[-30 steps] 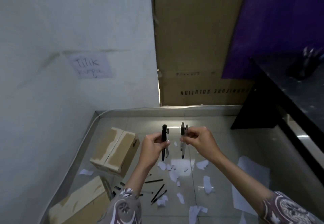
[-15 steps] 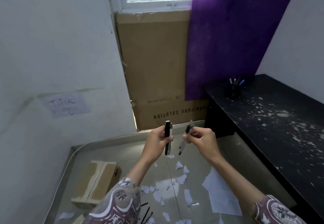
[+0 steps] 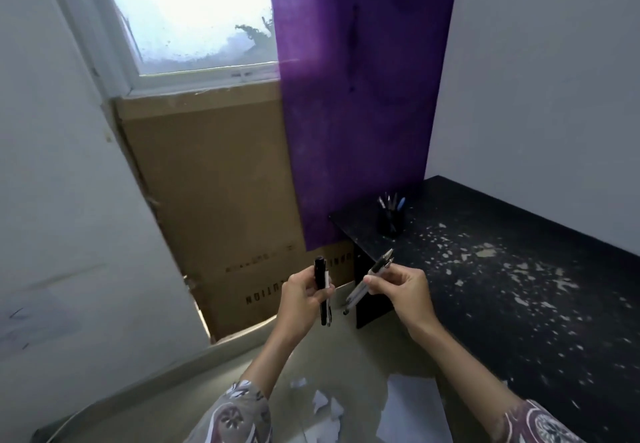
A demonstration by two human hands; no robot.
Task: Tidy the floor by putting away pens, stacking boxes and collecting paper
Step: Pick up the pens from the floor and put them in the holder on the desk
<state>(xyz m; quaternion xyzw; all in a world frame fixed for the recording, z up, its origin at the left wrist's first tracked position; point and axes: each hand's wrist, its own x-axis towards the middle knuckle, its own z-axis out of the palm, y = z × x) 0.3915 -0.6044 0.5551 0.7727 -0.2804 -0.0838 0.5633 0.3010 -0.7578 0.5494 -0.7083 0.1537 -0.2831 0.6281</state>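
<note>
My left hand grips a black marker and a thinner pen, both held upright at chest height. My right hand pinches a pair of slim pens, tilted with their tips pointing up and right. A dark pen holder with several pens in it stands at the back left corner of the black desk, beyond my right hand. Torn paper scraps and a white sheet lie on the floor below my arms.
A tall cardboard box leans under the window, with a purple curtain beside it. The black desk is speckled with pale flecks. White walls close in on the left and right.
The view has swung upward from the floor to the window and desk. The small boxes and loose pens on the floor have left view. Both hands keep their pens; the right pair has tilted.
</note>
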